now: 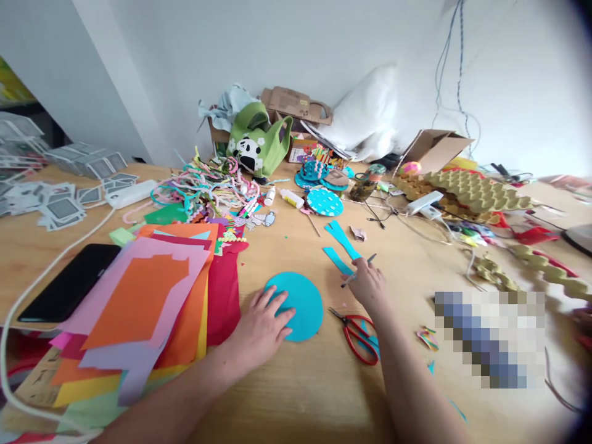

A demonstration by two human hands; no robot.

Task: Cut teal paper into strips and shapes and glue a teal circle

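Observation:
A blue paper circle (303, 305) lies flat on the table, and my left hand (266, 320) rests on its left side with the fingers spread. To the right, my right hand (367, 282) is closed around a slim pen (371, 259) that slants across the fingers. Two blue paper strips (341, 237) run from beneath that hand toward the back. Between my forearms lie red-handled scissors (358, 342), their tips toward the circle, with blue scraps under the handles.
Stacked coloured paper (134, 302) and a black phone (69, 282) lie on the left. Behind are tangled pipe cleaners (208, 191), a glue bottle (292, 198), a dotted blue disc (325, 201) and a green panda bag (256, 142). Egg-carton pieces (476, 192) and cables occupy the right.

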